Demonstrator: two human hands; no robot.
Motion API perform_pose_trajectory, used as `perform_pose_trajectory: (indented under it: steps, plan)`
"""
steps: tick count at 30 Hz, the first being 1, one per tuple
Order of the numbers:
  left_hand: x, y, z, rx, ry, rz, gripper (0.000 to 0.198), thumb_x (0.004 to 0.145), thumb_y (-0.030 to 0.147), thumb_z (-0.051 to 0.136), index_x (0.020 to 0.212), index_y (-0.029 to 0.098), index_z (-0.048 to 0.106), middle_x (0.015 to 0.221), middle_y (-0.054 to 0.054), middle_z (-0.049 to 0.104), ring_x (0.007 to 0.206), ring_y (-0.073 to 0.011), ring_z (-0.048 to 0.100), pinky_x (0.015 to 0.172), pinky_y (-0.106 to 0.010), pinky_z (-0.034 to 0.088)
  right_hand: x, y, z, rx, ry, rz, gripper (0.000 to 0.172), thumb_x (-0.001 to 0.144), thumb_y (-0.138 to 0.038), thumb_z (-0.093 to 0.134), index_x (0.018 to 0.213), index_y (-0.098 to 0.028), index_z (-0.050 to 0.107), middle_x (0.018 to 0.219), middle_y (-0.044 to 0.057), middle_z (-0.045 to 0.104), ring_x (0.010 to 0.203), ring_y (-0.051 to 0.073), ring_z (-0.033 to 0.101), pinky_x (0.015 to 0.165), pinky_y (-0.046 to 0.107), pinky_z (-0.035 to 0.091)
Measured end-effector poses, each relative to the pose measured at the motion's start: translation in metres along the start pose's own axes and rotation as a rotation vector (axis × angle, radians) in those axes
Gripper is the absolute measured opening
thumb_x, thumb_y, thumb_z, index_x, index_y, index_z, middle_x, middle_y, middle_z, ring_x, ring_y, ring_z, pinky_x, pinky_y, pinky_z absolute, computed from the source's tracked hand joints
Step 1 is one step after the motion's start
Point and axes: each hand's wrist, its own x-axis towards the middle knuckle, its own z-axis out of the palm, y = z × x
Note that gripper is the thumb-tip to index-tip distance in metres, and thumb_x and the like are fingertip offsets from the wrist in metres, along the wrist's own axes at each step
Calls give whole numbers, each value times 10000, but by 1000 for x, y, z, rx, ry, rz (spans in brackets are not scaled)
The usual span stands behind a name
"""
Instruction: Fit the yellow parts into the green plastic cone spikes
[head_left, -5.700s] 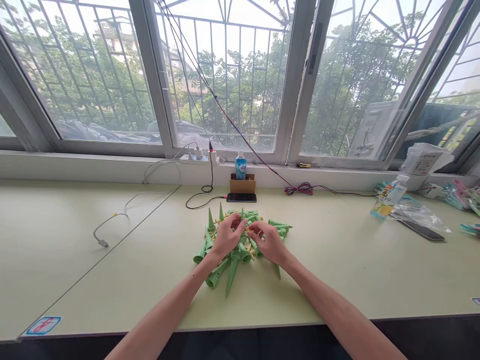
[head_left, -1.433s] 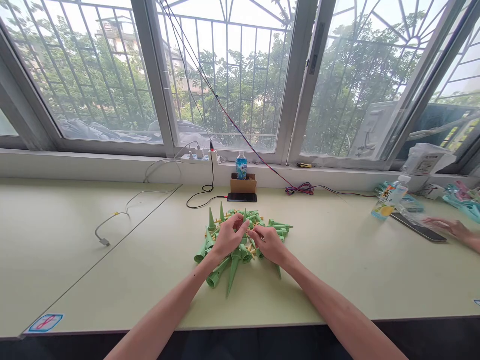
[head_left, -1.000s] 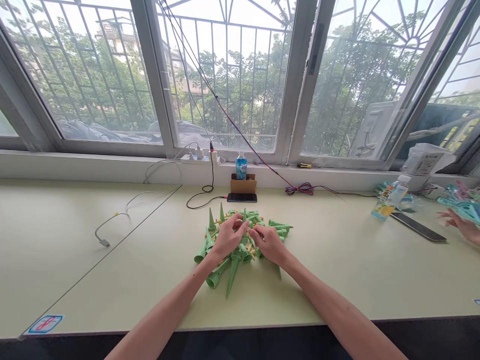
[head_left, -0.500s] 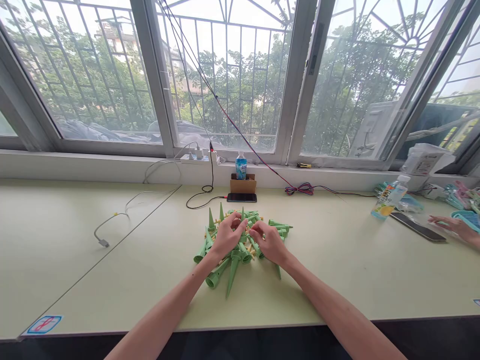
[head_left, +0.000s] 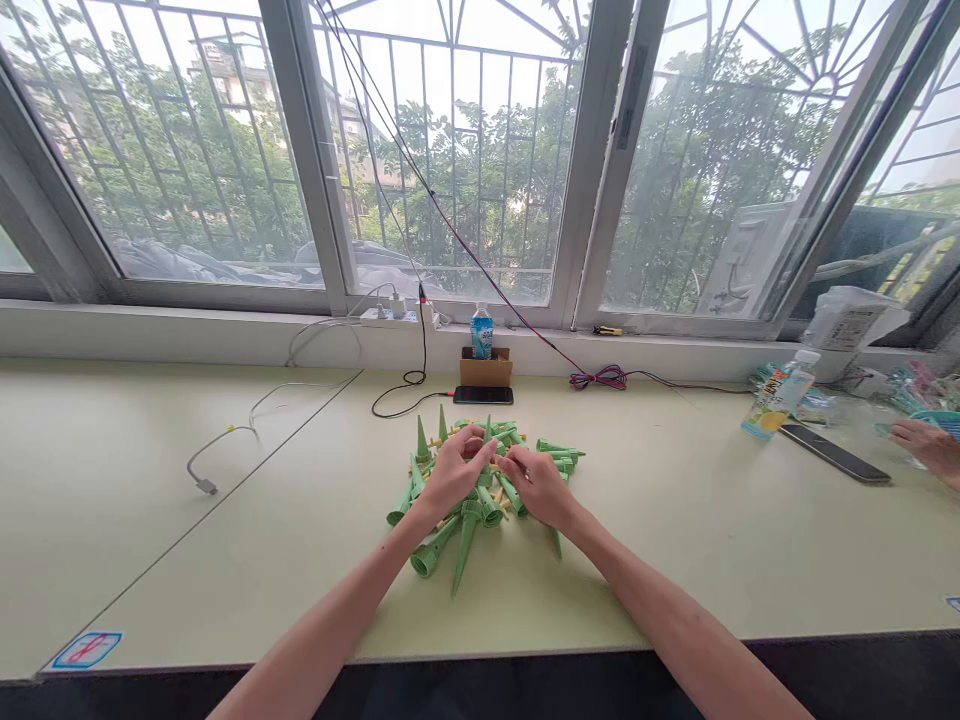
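Note:
A heap of green plastic plant watering spikes with small yellow valve pieces lies on the table. My left hand is closed around one green spike, its pointed end sticking up past my fingers. Close beside it, my right hand is pinched against the side of that spike, by a small yellow bit. Whether that bit is fully in its fingers is hidden. More spikes lie just beyond my right hand, and a wide-mouthed one lies in front of my left wrist.
Behind the heap are a phone, a cardboard box and a blue bottle. A grey cable lies at left. To the right stand a drink bottle, another phone and a co-worker's hand.
My hands stay nearly in place, the held spike shifting slightly to the right. At the far right, the co-worker's hand has moved rightward, away from the phone.

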Motion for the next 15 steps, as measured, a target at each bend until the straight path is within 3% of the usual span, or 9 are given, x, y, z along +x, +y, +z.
perform_pose_trajectory:
  steps: [5,10,15]
  plan:
    - [0,-1,0,-3,-4,-3,264,857,437,576,805,193,488,557,59,400,506,-87,364,463,-214,247,0,-1,0,30,-6,20,367,968,-414,393,678,-193,438,557,-44,399,528,105,321,508,225,281]
    - [2,-5,0,-14,20,-15,265,852,447,576,827,195,499,623,31,536,548,-104,450,499,-214,302,-1,-3,0,20,-6,0,282,949,-391,445,787,-184,543,618,-18,495,565,121,405,539,234,321]
    - [3,-6,0,-19,23,-28,271,852,449,572,831,191,495,645,20,569,549,-105,464,500,-213,309,-1,-3,0,13,-7,-19,235,936,-365,468,828,-179,564,666,1,542,598,131,449,556,238,346]
